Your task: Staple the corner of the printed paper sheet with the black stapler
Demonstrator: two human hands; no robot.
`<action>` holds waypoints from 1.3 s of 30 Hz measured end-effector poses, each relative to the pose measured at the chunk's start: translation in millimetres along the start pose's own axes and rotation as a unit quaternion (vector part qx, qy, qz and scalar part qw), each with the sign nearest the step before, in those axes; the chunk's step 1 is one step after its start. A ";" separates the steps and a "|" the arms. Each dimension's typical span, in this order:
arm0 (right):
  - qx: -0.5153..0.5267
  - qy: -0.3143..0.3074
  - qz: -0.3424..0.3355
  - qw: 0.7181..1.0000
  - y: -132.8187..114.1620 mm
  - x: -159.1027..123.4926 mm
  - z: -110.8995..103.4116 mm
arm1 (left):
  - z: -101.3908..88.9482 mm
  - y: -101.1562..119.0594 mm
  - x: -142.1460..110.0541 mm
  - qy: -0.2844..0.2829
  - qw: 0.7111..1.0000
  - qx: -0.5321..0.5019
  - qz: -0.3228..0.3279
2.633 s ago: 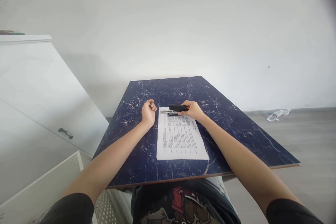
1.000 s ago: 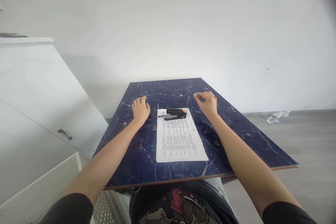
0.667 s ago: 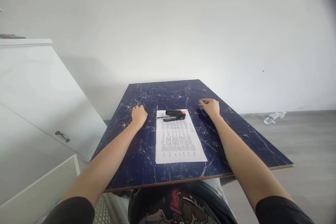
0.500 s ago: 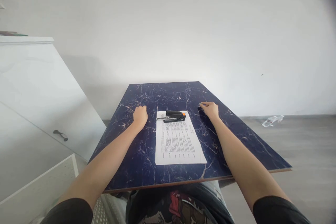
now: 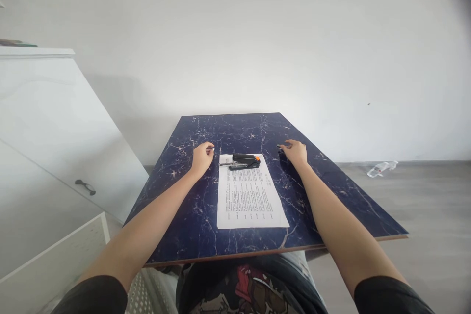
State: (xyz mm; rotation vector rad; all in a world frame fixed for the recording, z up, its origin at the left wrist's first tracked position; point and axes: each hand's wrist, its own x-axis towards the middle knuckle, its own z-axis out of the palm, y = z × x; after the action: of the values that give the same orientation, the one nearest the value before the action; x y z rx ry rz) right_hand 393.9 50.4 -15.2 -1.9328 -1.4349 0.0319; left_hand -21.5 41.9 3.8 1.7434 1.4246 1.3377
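Note:
A black stapler [image 5: 246,162] with an orange spot lies open across the top of a printed sheet of paper [image 5: 248,201]. My left hand [image 5: 202,161] is raised just left of the stapler, its fingers pinched around a small dark piece with a pale tip, too small to name. On the other side, apart from the paper, my right hand [image 5: 296,153] pinches a small thin dark object whose kind I cannot make out. Neither hand touches the stapler or the sheet.
Both lie on a dark blue marbled tabletop [image 5: 228,132] set close to a pale wall [image 5: 235,39]. A white cabinet [image 5: 47,108] with a dark handle stands at the left. Clear plastic packaging [image 5: 381,169] rests on the floor at the right.
My left hand has turned and shifted slightly right and up, so its pinched fingers and the small piece now show. My right hand stays nearly in place, its fingers slightly shifted.

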 end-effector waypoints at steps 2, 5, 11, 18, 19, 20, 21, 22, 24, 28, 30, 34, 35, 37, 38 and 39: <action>0.015 0.022 -0.021 0.999 -7.3 -3.5 -4.8 | 5.1 4.3 1.2 0.026 0.974 -0.212 -0.071; 0.036 0.041 -0.052 0.997 -20.1 -9.4 -9.8 | 7.2 10.3 3.0 0.016 0.900 -0.412 -0.142; 0.051 0.033 -0.076 0.995 -33.0 -15.9 -11.1 | 4.4 13.6 1.3 -0.053 0.860 -0.460 -0.214; 0.062 0.025 -0.086 0.994 -34.4 -16.3 -9.5 | 6.4 12.9 -2.8 -0.129 0.863 -0.443 -0.204; 0.062 0.019 -0.088 0.994 -34.9 -16.6 -9.5 | 7.1 12.4 -3.3 -0.130 0.867 -0.437 -0.201; 0.062 0.015 -0.089 0.994 -35.4 -16.9 -9.5 | 7.9 12.0 -3.7 -0.129 0.870 -0.434 -0.197; 0.062 0.010 -0.090 0.994 -35.8 -17.2 -9.5 | 8.4 11.8 -4.0 -0.126 0.871 -0.432 -0.195; 0.062 0.008 -0.090 0.994 -36.2 -17.5 -9.4 | 8.6 11.7 -4.3 -0.125 0.872 -0.431 -0.195; 0.062 0.007 -0.089 0.994 -36.7 -17.8 -9.4 | 8.0 12.2 -4.7 -0.123 0.873 -0.428 -0.198; 0.066 0.007 -0.088 0.994 -36.7 -17.4 -8.8 | 4.5 14.1 -5.2 -0.134 0.874 -0.423 -0.198; 0.067 0.004 -0.086 0.994 -35.8 -16.8 -7.7 | 3.1 14.7 -5.5 -0.150 0.869 -0.431 -0.192; 0.072 -0.007 -0.095 0.993 -33.2 -15.3 -5.3 | 2.8 16.3 -6.3 -0.170 0.858 -0.444 -0.193; 0.073 -0.008 -0.098 0.992 -32.8 -15.1 -5.0 | 3.0 17.1 -6.5 -0.171 0.856 -0.446 -0.198; 0.072 -0.008 -0.100 0.992 -32.8 -14.9 -5.0 | 3.2 19.1 -6.4 -0.167 0.848 -0.455 -0.215; 0.071 -0.008 -0.099 0.993 -33.1 -14.9 -5.2 | 3.2 20.1 -6.3 -0.161 0.842 -0.460 -0.229; 0.071 -0.008 -0.098 0.993 -33.5 -15.1 -5.4 | 3.3 21.0 -6.1 -0.153 0.836 -0.466 -0.245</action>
State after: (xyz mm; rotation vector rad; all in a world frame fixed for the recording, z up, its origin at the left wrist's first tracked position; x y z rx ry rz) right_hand 362.8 39.0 1.6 -1.6740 -1.5822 0.0571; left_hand -9.4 30.2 18.2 0.8055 0.7245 1.0971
